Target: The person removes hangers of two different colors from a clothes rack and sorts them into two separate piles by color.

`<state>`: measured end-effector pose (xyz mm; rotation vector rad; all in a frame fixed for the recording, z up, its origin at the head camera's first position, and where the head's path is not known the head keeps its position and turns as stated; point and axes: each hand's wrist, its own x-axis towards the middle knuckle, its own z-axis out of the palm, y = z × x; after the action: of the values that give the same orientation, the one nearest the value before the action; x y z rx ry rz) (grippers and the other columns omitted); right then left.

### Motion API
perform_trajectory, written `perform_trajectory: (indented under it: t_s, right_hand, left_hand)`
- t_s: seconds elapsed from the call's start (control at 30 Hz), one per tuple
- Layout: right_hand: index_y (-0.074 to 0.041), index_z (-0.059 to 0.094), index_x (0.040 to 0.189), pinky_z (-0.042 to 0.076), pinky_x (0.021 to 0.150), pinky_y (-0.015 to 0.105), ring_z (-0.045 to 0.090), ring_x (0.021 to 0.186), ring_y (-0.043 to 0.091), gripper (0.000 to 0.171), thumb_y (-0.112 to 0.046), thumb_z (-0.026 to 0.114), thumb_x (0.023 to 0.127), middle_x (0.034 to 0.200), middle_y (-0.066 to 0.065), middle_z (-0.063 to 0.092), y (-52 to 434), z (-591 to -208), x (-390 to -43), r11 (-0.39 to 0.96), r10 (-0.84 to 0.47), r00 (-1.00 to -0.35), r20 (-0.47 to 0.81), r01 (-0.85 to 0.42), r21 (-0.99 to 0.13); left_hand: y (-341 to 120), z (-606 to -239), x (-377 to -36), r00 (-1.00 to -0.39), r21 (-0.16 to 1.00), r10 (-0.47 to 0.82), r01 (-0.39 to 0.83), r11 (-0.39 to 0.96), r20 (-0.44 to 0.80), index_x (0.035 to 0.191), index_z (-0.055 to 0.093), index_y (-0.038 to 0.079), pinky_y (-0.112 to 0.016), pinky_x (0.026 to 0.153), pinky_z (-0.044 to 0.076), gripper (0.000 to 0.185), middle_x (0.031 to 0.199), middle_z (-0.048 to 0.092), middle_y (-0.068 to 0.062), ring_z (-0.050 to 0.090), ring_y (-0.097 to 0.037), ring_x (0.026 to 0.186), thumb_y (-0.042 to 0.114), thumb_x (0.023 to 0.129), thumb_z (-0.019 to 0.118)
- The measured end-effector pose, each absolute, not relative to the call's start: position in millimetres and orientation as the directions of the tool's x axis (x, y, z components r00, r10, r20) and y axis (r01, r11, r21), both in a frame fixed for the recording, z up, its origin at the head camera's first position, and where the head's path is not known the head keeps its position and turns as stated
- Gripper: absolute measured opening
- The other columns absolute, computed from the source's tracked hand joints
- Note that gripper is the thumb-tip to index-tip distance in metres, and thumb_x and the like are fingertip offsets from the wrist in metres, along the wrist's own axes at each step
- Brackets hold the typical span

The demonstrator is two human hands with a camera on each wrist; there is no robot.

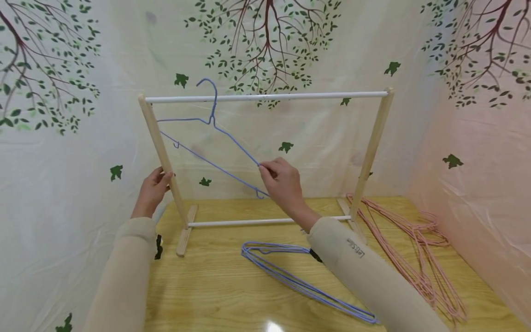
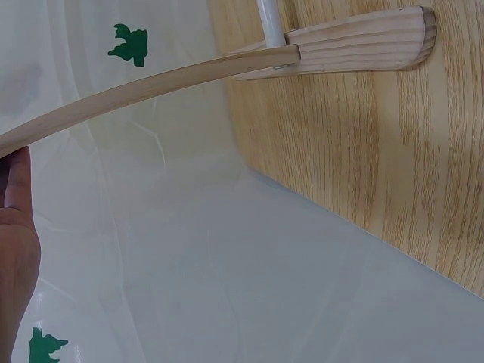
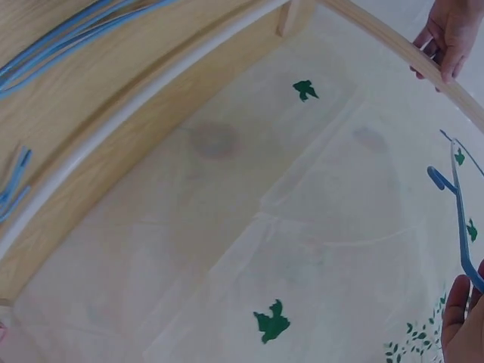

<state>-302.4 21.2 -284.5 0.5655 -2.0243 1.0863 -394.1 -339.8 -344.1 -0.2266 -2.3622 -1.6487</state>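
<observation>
A blue wire hanger (image 1: 235, 140) is up at the wooden rack, its hook above the white top rail (image 1: 290, 97) and its neck crossing the rail in the head view. My right hand (image 1: 284, 182) pinches the hanger's right shoulder between thumb and fingers. The hanger's left end is hidden at the rack's left post (image 1: 156, 133). That post is gripped partway down by my left hand (image 1: 152, 190), thumb on one side and fingers on the other. In the right wrist view, the left hand (image 3: 450, 38) also shows around the post.
Several blue hangers (image 1: 290, 279) lie stacked on the wood-grain table (image 1: 207, 295) in front of the rack. A pile of pink hangers (image 1: 419, 249) lies at the right. The rack's lower white rail (image 1: 240, 222) runs just above the tabletop. A patterned sheet (image 1: 323, 152) hangs behind.
</observation>
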Motion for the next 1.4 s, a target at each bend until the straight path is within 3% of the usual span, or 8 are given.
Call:
perform_trajectory:
  t_s: [0.23,0.33,0.53,0.83,1.13,1.4]
  right_hand:
    - [0.001,0.078,0.095,0.057,0.062,0.022,0.065,0.069,0.016,0.009,-0.003,0.071,0.09,0.08,0.007,0.066,59,-308,-290,0.516,0.0,-0.572,0.82,-0.703,-0.49]
    - [0.001,0.078,0.094,0.058,0.062,0.022,0.065,0.069,0.016,0.008,-0.003,0.072,0.09,0.08,0.006,0.066,76,-323,-283,0.533,-0.009,-0.592,0.806,-0.685,-0.497]
    - [-0.001,0.078,0.096,0.056,0.061,0.022,0.065,0.072,0.015,0.009,-0.004,0.073,0.09,0.082,0.002,0.067,108,-350,-259,0.561,-0.014,-0.681,0.732,-0.611,-0.558]
    - [-0.002,0.078,0.098,0.055,0.057,0.021,0.062,0.074,0.007,0.01,-0.003,0.073,0.09,0.084,-0.002,0.068,143,-390,-221,0.56,-0.028,-0.753,0.658,-0.557,-0.614]
    - [-0.004,0.078,0.096,0.057,0.058,0.023,0.063,0.074,0.007,0.011,0.001,0.072,0.089,0.084,-0.004,0.069,159,-415,-182,0.539,-0.043,-0.81,0.585,-0.512,-0.668]
    - [-0.007,0.078,0.098,0.058,0.066,0.023,0.063,0.073,0.009,0.012,-0.001,0.07,0.091,0.085,-0.01,0.067,168,-427,-154,0.508,-0.078,-0.849,0.523,-0.485,-0.712]
  left_hand:
    - [-341,-343,-393,-0.959,0.901,-0.014,0.261,0.347,0.283,0.151,0.035,-0.001,-0.047,0.105,0.046,0.055,0.128,0.052,-0.026,0.054,-0.011,0.107,0.031,0.107,0.043]
    - [-341,-342,-392,-0.96,0.9,-0.015,0.256,0.354,0.279,0.152,0.035,0.0,-0.047,0.105,0.046,0.056,0.129,0.052,-0.024,0.054,-0.012,0.108,0.033,0.107,0.043]
    - [-336,-341,-392,-0.965,0.907,0.0,0.245,0.342,0.261,0.154,0.031,0.0,-0.053,0.108,0.042,0.058,0.135,0.049,-0.029,0.051,-0.031,0.121,0.033,0.108,0.042]
    - [-336,-341,-392,-0.954,0.893,-0.012,0.276,0.354,0.299,0.152,0.035,-0.001,-0.05,0.105,0.046,0.054,0.13,0.052,-0.028,0.054,-0.008,0.105,0.029,0.107,0.044]
    - [-337,-339,-390,-0.958,0.903,-0.032,0.259,0.344,0.287,0.151,0.036,-0.002,-0.049,0.105,0.046,0.054,0.12,0.056,-0.014,0.053,-0.004,0.101,0.03,0.107,0.045]
    - [-335,-339,-386,-0.954,0.897,-0.025,0.271,0.35,0.298,0.151,0.035,-0.003,-0.05,0.106,0.045,0.054,0.127,0.053,-0.024,0.053,-0.005,0.103,0.028,0.108,0.043]
